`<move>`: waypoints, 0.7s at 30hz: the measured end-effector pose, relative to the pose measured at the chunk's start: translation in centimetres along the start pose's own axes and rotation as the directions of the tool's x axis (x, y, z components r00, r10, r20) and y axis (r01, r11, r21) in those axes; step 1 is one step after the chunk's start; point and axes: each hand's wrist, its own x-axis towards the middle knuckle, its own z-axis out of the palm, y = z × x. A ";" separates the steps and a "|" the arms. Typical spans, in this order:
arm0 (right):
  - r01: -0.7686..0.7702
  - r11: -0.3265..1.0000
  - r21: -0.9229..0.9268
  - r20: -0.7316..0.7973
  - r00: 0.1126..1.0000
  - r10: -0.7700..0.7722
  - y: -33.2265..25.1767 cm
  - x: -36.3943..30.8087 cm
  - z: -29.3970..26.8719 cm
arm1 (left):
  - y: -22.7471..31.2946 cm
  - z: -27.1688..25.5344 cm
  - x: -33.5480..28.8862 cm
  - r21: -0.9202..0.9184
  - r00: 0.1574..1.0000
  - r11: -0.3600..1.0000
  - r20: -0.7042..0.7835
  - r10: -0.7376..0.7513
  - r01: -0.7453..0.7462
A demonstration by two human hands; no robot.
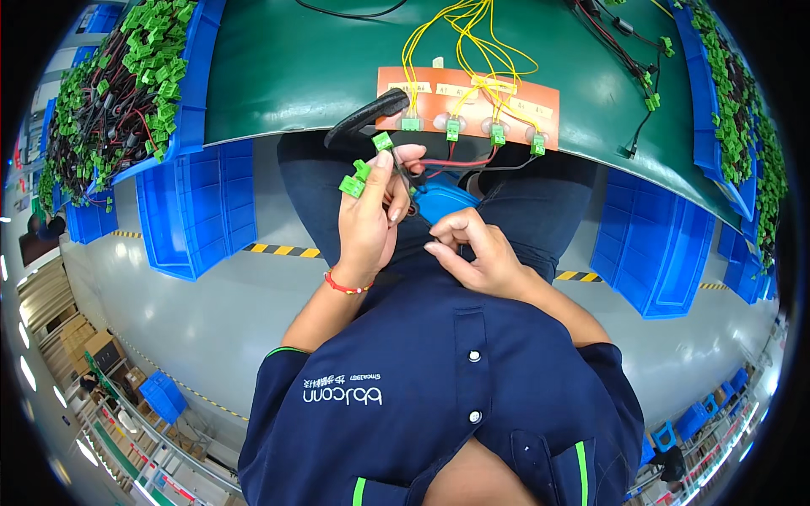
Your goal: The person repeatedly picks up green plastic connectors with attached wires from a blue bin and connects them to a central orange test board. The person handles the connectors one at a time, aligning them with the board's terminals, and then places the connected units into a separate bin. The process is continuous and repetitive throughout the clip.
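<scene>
My left hand (369, 215) is closed on a wire harness with green terminal plugs. One green plug (383, 142) sits at the tip of my thumb, and more green plugs (354, 180) stick out beside the thumb's base. Red and black wires (460, 162) run from near this hand to plugs at the orange board (388, 108) on the table edge. Yellow wires (413, 46) lead away from the board's green sockets (453, 129). My right hand (483, 253) is closed over my lap, thumb and forefinger near each other; what lies between them is too small to make out.
A black curved handle-like piece (364, 118) overlaps the board's left side. Blue bins (192, 72) heaped with green-plugged wires stand at both table ends. Loose harnesses (645, 80) lie on the green table (278, 84). Blue crates (198, 211) hang below, and something blue (443, 201) is between my knees.
</scene>
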 end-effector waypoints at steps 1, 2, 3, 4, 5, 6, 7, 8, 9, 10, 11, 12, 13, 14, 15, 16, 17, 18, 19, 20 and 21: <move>-0.132 0.986 0.102 0.082 0.989 0.124 0.2 -0.5 -0.5 | 0.0 -0.1 0.2 -0.045 1.000 0.999 -0.013 -0.024 0.024; -0.314 0.921 0.229 0.201 0.941 0.271 0.0 -0.7 -1.7 | -0.1 -0.2 0.4 -0.120 0.998 0.991 -0.004 -0.064 0.063; -0.461 0.792 0.400 0.255 0.886 0.387 0.3 -1.2 -2.8 | -0.2 -0.5 0.5 -0.150 0.998 0.986 0.030 -0.062 0.065; -0.491 0.748 0.448 0.251 0.871 0.422 1.1 -1.6 -4.1 | -0.6 -0.9 0.6 -0.181 0.996 0.981 0.066 -0.059 0.071; -0.516 0.700 0.494 0.249 0.855 0.455 1.9 -2.0 -5.4 | -0.9 -1.1 0.7 -0.211 0.993 0.975 0.101 -0.056 0.077; -0.507 0.694 0.512 0.198 0.855 0.479 2.5 -2.5 -6.8 | -1.0 -1.2 0.7 -0.193 0.991 0.978 0.121 -0.056 0.079; -0.498 0.688 0.527 0.144 0.851 0.506 3.0 -3.1 -8.1 | -1.2 -1.3 0.7 -0.178 0.988 0.981 0.142 -0.057 0.082; -0.421 0.690 0.589 0.071 0.878 0.474 3.7 -3.7 -9.0 | -1.3 -1.4 0.7 -0.163 0.985 0.983 0.162 -0.058 0.084; -0.373 0.681 0.630 0.009 0.881 0.473 3.9 -3.9 -9.8 | -1.2 -1.2 0.6 -0.149 0.981 0.985 0.185 -0.060 0.088; -0.313 0.635 0.706 -0.013 0.891 0.453 4.0 -4.0 -10.5 | -1.1 -0.8 0.4 -0.073 0.990 0.993 0.119 -0.079 0.088; -0.250 0.582 0.774 -0.036 0.900 0.435 4.2 -4.1 -11.1 | -0.9 -0.5 0.5 -0.030 0.993 0.998 0.103 -0.055 0.058; -0.175 0.533 0.828 -0.060 0.917 0.394 4.5 -4.1 -11.5 | -0.7 -0.2 0.8 0.018 0.996 0.999 0.088 -0.029 0.027; -0.107 0.433 0.895 -0.070 0.925 0.373 4.6 -4.1 -11.9 | -0.6 -0.1 1.1 0.066 0.997 0.998 0.074 -0.002 -0.003; -0.047 0.351 0.935 -0.081 0.937 0.341 4.9 -4.0 -12.2 | -0.4 -0.1 1.3 0.119 0.996 0.992 0.088 0.021 -0.031; 0.012 0.264 0.964 -0.096 0.946 0.308 5.0 -3.7 -12.2 | -0.4 -0.1 1.4 0.143 0.995 0.989 0.102 0.025 -0.039; 0.037 0.226 0.973 -0.103 0.952 0.289 4.9 -3.5 -12.2 | -0.4 -0.1 1.5 0.166 0.993 0.985 0.115 0.028 -0.047; 0.061 0.187 0.980 -0.111 0.956 0.270 4.8 -3.2 -12.3 | -0.4 0.0 1.5 0.190 0.991 0.980 0.127 0.031 -0.055; 0.085 0.146 0.986 -0.120 0.960 0.252 4.5 -2.9 -12.2 | -0.6 -0.1 1.5 0.180 0.992 0.982 0.121 0.035 -0.056; 0.085 0.129 0.988 -0.116 0.961 0.250 4.3 -2.7 -12.2 | -0.8 -0.1 1.5 0.171 0.993 0.984 0.116 0.038 -0.058; 0.086 0.111 0.990 -0.112 0.962 0.249 4.2 -2.5 -12.2 | -0.9 -0.1 1.5 0.162 0.993 0.985 0.110 0.041 -0.059; 0.087 0.096 0.992 -0.109 0.962 0.249 4.1 -2.4 -12.3 | -0.9 -0.1 1.5 0.177 0.993 0.982 0.106 0.051 -0.069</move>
